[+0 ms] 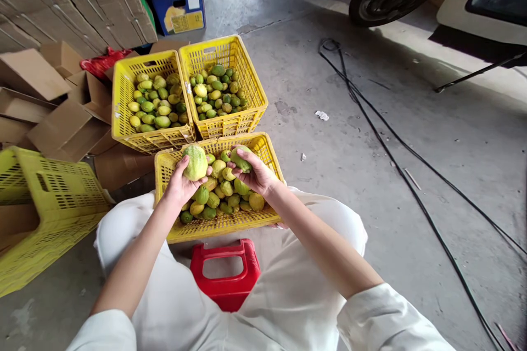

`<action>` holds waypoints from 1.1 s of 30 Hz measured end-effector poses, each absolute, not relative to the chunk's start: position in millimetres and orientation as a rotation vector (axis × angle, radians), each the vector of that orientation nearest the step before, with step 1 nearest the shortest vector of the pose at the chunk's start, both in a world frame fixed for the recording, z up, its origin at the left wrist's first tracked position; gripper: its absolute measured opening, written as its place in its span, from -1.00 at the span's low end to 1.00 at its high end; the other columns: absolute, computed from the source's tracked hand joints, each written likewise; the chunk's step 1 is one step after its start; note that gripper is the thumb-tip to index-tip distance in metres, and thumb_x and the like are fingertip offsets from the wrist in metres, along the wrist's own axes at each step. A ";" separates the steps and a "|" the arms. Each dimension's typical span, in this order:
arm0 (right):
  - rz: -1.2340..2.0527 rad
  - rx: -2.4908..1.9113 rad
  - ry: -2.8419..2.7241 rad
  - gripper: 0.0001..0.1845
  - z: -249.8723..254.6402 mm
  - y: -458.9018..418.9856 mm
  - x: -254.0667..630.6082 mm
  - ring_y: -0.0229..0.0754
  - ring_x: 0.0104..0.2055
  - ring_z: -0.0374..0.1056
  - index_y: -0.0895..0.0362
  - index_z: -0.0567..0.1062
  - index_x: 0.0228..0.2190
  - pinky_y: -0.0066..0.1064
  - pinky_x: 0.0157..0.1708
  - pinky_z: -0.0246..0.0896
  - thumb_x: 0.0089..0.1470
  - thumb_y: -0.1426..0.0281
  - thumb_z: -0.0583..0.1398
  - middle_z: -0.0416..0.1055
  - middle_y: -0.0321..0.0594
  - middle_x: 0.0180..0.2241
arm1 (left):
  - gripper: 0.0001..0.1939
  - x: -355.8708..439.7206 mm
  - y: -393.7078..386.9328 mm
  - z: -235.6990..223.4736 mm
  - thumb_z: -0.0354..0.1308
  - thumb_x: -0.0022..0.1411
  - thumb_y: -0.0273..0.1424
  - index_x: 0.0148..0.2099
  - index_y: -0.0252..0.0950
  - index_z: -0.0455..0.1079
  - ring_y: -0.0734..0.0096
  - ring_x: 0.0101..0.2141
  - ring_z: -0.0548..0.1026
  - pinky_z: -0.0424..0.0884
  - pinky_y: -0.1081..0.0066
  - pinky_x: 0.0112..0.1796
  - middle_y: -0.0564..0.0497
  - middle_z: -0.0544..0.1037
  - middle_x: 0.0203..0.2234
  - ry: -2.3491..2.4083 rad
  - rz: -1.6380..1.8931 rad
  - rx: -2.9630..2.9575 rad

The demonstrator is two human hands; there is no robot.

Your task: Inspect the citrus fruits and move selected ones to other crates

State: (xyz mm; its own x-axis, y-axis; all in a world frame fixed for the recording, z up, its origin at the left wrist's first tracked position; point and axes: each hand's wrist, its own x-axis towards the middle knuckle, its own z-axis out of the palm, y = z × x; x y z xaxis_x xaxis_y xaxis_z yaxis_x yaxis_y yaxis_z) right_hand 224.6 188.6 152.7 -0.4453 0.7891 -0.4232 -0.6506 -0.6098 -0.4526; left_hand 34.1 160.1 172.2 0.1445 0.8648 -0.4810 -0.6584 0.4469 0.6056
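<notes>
My left hand [181, 184] holds a large, pale green lemon-like fruit [195, 163], its fingers curled under it. In my right hand [257, 173] is a smaller, darker green lemon-like fruit [241, 159], gripped between thumb and fingers. Both hands are above the near yellow crate [222, 225], which stands between my knees. Inside that crate lie many green and yellow fruits [226, 189]. Part of the pile is hidden behind my hands.
Two more yellow crates of fruit, a left one [150, 142] and a right one [257, 82], stand just beyond. A tilted yellow crate [61, 192] and cardboard boxes [66, 126] lie left. Below is a red stool [226, 285]. Black cables [391, 156] cross the floor near a parked vehicle [453, 5].
</notes>
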 end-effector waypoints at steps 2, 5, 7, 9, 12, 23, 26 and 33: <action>2.107 -0.774 -0.228 -0.77 154.0 190.1 226.2 -0.31 -0.43 0.39 0.09 0.41 -0.31 -0.60 -0.57 0.32 -0.03 0.29 0.29 0.42 -0.32 -0.43 | -0.68 33.3 160.5 173.1 0.26 0.08 -0.24 -0.13 -0.26 0.37 0.29 -0.31 0.57 0.45 0.54 -0.54 -0.06 0.55 -0.32 0.946 1.142 0.254; 2.107 -0.765 -0.189 -0.71 157.7 192.7 228.2 -0.11 -0.27 0.46 0.09 0.41 -0.21 -0.33 -0.36 0.47 0.01 0.23 0.16 0.49 -0.19 -0.35 | -0.69 32.4 161.7 176.5 0.13 0.17 -0.22 -0.09 -0.29 0.37 0.14 -0.16 0.56 0.56 0.34 -0.36 -0.12 0.56 -0.24 0.931 1.176 0.235; 2.093 -0.764 -0.208 -0.69 159.9 193.6 228.2 -0.02 -0.17 0.46 0.07 0.41 -0.19 -0.18 -0.26 0.48 -0.02 0.28 0.13 0.51 -0.17 -0.29 | -0.70 32.4 162.2 178.1 0.05 0.21 -0.25 -0.06 -0.28 0.36 0.08 -0.06 0.52 0.55 0.18 -0.20 -0.14 0.56 -0.14 0.880 1.193 0.245; 2.069 -0.779 -0.234 -0.69 161.0 193.6 227.4 -0.01 -0.11 0.45 0.06 0.41 -0.18 -0.15 -0.21 0.47 -0.04 0.32 0.12 0.51 -0.17 -0.26 | -0.73 32.9 162.3 178.1 0.03 0.22 -0.32 -0.05 -0.24 0.36 0.09 0.01 0.48 0.49 0.11 -0.09 -0.12 0.54 -0.07 0.857 1.213 0.259; 2.026 -0.818 -0.262 -0.74 159.9 191.9 225.4 -0.07 -0.16 0.46 0.05 0.43 -0.21 -0.27 -0.27 0.48 0.00 0.31 0.17 0.51 -0.21 -0.26 | -0.77 34.7 161.2 175.1 0.12 0.20 -0.34 -0.09 -0.23 0.37 0.15 -0.04 0.51 0.49 0.17 -0.08 -0.06 0.56 -0.13 0.883 1.241 0.237; 2.038 -0.829 -0.232 -0.72 153.1 186.5 222.0 -0.21 -0.27 0.45 0.01 0.43 -0.21 -0.42 -0.34 0.42 -0.03 0.35 0.26 0.44 -0.35 -0.34 | -0.71 33.6 160.1 172.3 0.14 0.12 -0.28 -0.11 -0.28 0.36 0.06 -0.05 0.52 0.49 0.09 -0.08 -0.12 0.56 -0.20 0.894 1.249 0.169; 2.018 -0.742 -0.250 -0.62 160.4 187.8 223.2 -0.12 -0.14 0.45 -0.02 0.44 -0.16 -0.25 -0.18 0.45 -0.09 0.46 0.17 0.48 -0.33 -0.25 | -0.69 31.9 159.9 177.0 0.02 0.12 -0.33 -0.08 -0.27 0.35 0.01 0.07 0.43 0.47 0.02 -0.06 -0.16 0.54 -0.09 0.818 1.236 0.206; 2.072 -0.817 -0.420 -0.51 157.8 189.2 223.8 -0.24 -0.23 0.47 -0.09 0.43 -0.06 -0.41 -0.25 0.45 -0.07 0.47 0.27 0.48 -0.36 -0.19 | -0.72 35.2 158.4 169.9 0.15 0.12 -0.40 -0.08 -0.27 0.35 0.11 -0.07 0.52 0.52 0.12 -0.11 -0.10 0.56 -0.19 0.952 1.185 0.248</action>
State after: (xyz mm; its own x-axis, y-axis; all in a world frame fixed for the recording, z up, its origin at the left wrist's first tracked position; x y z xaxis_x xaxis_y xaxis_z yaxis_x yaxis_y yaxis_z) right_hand 223.8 189.2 157.8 -0.4277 0.8112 -0.3988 -0.5921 -0.5847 -0.5546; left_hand 35.2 158.4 169.9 0.0557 0.8653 -0.4982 -0.6726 0.4013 0.6217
